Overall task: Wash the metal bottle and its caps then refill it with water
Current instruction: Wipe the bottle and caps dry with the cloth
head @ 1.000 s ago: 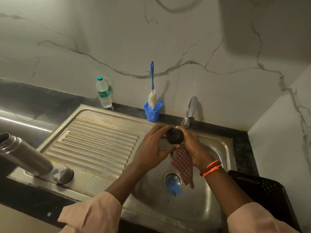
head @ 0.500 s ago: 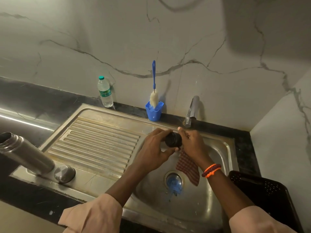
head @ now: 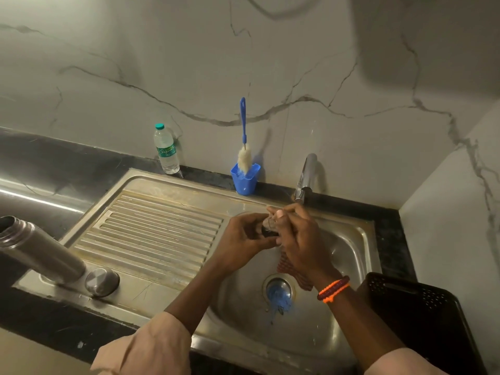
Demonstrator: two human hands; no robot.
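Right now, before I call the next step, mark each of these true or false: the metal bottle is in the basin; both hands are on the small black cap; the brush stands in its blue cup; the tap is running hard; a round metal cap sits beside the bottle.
1. The metal bottle is in the basin. False: it lies on the drainboard, at its left edge.
2. Both the left hand and the right hand are on the black cap. True.
3. The brush stands in the blue cup. True.
4. The tap is running hard. False: no stream shows.
5. A round metal cap sits beside the bottle. True.
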